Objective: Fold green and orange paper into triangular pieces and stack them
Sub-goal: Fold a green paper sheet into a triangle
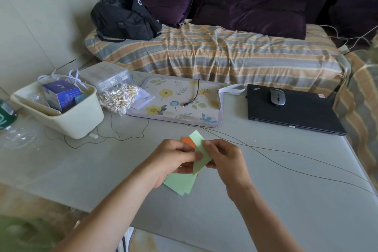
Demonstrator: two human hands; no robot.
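Note:
A narrow strip of light green paper [199, 150] stands tilted above the grey table [286, 200], pinched between both hands. My left hand [173, 159] grips its left edge with curled fingers. My right hand [224, 158] pinches its right edge from the other side. Under the hands lie flat green sheets [180, 183] on the table. An orange sheet [188, 141] pokes out behind the strip, and a sliver of orange shows at the lower edge.
A cream bin [77, 118] with a blue box stands at the left, beside a bag of cotton swabs [119, 97]. A floral mat [178, 102] lies behind the hands, a closed black laptop [290, 108] with a mouse at the right. Thin cables [286, 152] cross the table.

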